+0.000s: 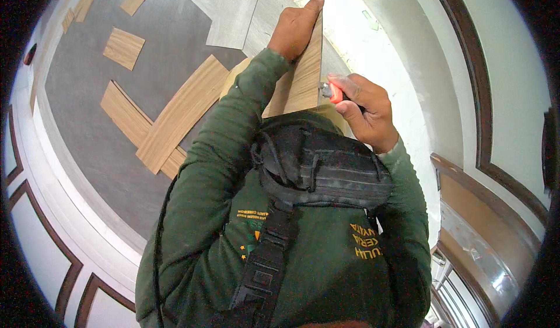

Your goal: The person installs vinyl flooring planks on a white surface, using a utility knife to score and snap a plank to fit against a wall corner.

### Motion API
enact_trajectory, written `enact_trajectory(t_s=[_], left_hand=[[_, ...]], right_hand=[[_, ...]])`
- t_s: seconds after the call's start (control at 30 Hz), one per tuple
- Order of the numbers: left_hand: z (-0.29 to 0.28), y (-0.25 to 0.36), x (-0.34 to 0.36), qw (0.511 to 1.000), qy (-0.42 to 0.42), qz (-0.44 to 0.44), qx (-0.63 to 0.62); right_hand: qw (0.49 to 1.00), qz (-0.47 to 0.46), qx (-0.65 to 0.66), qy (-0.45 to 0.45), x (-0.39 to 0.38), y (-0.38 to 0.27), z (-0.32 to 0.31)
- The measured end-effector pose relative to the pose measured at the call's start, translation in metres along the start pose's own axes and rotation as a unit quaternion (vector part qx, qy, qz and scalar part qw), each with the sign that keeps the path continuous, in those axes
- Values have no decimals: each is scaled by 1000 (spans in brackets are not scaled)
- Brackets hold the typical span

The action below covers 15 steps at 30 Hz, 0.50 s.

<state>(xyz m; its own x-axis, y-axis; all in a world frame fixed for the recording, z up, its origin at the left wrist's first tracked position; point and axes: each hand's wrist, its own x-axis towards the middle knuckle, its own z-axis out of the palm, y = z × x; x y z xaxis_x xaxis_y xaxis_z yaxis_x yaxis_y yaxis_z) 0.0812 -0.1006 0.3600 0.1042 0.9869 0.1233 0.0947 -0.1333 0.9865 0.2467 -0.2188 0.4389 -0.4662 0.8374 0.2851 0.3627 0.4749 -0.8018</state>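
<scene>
A wood-grain plank (304,82) stretches away in front of me, its near end close to my body. My left hand (294,29) grips it toward the far end, with the thumb pointing up along the right edge and most fingers hidden. In my right hand (368,111) is a utility knife (335,93) with a red-orange and black body. Its metal tip meets the plank's right edge; the blade itself is too small to make out.
Loose wood-grain pieces lie on the dark grey floor at left: a square offcut (124,48) and crossed strips (184,115). Grey planks (236,16) lie beyond my left arm. A white wall with brown trim (481,95) rises at right. A black bag (326,173) hangs at my chest.
</scene>
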Motion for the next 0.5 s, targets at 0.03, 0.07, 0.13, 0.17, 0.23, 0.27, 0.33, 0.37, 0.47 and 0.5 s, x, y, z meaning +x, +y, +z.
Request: enact_trajectory(t_s=[0.03,0.07,0.13,0.17,0.23,0.27,0.33,0.37,0.47,0.5], left_hand=[[-2,2,0,999,-12,-30,-3],[-5,6,-2,998,-24,-63,-3],[-9,6,-2,997,-31,-61,-21],[-10,7,-1,997,-34,-57,-31],[-7,-2,1,994,-15,-80,-78],[-5,-5,2,991,-4,-90,-102],[-5,-11,6,992,8,-73,-104],[-6,-10,6,992,13,-66,-105],[-11,-6,6,993,-13,-75,-85],[-9,-1,4,997,-11,-69,-43]], right_hand=[[1000,-5,5,2,1,2,2],[1000,-10,13,4,1,3,6],[999,-34,19,10,6,7,10],[999,-48,20,13,9,9,10],[998,-49,20,17,12,13,15],[998,-50,18,17,13,15,16],[998,-60,1,24,17,17,19],[998,-64,-8,26,18,18,20],[996,-69,-28,50,19,26,23],[995,-51,-13,87,21,32,24]])
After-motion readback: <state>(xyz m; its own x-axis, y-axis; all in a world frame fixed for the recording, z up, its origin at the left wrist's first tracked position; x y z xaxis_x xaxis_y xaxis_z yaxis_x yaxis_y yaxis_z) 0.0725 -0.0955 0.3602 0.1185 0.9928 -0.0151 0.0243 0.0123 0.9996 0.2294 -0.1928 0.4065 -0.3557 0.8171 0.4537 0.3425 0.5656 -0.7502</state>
